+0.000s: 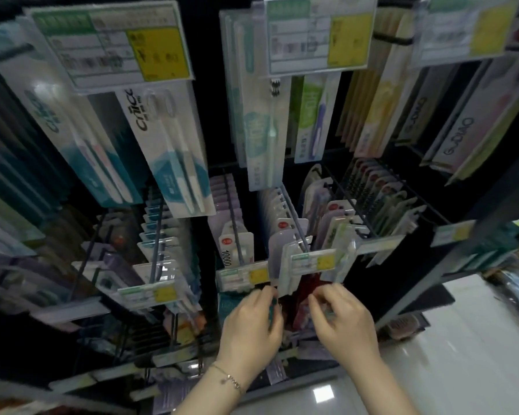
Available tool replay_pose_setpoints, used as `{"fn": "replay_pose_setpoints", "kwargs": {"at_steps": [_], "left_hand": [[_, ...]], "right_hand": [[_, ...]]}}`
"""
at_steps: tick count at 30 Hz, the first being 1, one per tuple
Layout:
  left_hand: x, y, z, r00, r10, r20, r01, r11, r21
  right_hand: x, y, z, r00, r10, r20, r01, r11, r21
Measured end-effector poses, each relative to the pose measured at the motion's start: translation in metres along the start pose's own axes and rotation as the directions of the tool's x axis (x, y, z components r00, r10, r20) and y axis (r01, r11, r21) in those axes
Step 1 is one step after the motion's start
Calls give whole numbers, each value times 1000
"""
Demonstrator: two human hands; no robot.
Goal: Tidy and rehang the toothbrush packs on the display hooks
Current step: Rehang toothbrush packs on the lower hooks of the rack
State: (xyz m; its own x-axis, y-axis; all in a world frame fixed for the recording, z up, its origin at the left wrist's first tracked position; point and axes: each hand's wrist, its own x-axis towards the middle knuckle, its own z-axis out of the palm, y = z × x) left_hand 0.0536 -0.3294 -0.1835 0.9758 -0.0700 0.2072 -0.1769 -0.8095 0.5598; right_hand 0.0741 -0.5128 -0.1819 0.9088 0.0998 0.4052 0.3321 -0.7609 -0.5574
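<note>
As the left hand (252,324) pinched a thin teal plastic toothbrush pack (272,307) at six o'clock from the grey wire display hook (295,223), the curled right hand (343,322), grasping I cannot tell what, probably needed to guide the pack's hole squarely onto the tip.

Shop: price tags (318,37), hooked packs (174,151).

The whole rack is black, with a dark back panel (206,85) and a dark frame edge (426,281) slanting down the right side. The floor (477,354) at bottom right is pale glossy tile with a bright square glare spot (322,395) on it. The rack itself looks pretty dim, and everything's a bit blurry.
</note>
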Motion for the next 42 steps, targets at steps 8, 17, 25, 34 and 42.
{"fn": "replay_pose_setpoints", "kwargs": {"at_steps": [8, 17, 25, 34, 42], "left_hand": [[23, 2, 31, 968, -242, 69, 245, 969, -37], [50, 0, 50, 919, -389, 72, 393, 918, -55], [56, -4, 56, 921, -382, 82, 391, 901, -191], [52, 0, 56, 881, -465, 85, 469, 835, -287], [43, 1, 63, 857, -512, 61, 494, 782, -380]], "right_hand": [[15, 38, 18, 964, 161, 212, -160, 987, -22], [55, 45, 31, 934, 128, 335, -118, 992, -49], [72, 50, 37, 849, 112, 516, -232, 958, 172], [74, 52, 27, 805, 57, 590, -297, 900, 318], [71, 46, 23, 821, 23, 570, -252, 911, 326]]}}
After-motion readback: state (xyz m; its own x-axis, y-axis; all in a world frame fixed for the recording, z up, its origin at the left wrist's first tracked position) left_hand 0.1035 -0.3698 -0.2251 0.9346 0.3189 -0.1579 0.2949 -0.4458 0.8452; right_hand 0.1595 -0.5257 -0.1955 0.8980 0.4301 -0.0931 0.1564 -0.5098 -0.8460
